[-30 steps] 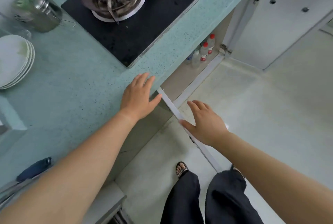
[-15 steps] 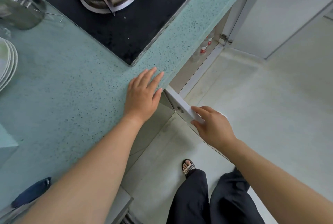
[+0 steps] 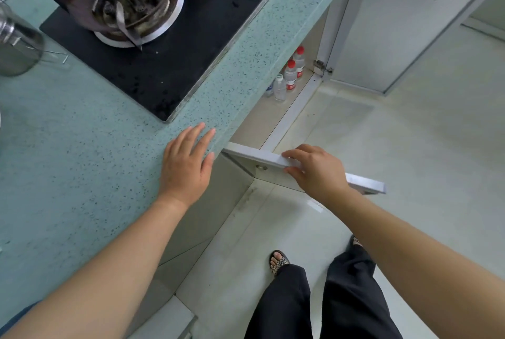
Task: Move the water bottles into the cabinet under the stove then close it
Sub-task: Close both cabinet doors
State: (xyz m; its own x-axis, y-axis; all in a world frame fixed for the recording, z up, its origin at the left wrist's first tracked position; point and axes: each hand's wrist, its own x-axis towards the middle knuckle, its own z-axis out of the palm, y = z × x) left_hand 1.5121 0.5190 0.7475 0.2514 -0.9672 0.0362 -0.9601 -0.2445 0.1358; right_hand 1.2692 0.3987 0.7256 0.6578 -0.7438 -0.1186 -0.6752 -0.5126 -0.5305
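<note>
The tabletop (image 3: 82, 147) carries the stove (image 3: 164, 71). The cabinet (image 3: 259, 120) beneath it is open, its far door (image 3: 396, 24) swung wide. The near door (image 3: 254, 154) stands part-open, apparently ready for closing. The left hand (image 3: 185, 164) lies flat, fingers spread, on the tabletop edge, probably as a brace. The right hand (image 3: 317, 169) pinches the near door's top edge. The water bottles (image 3: 291, 76) stand upright inside the cabinet.

left hand (image 3: 188, 164): flat, palm down | right hand (image 3: 314, 169): fingers curled, apparently gripping
</note>
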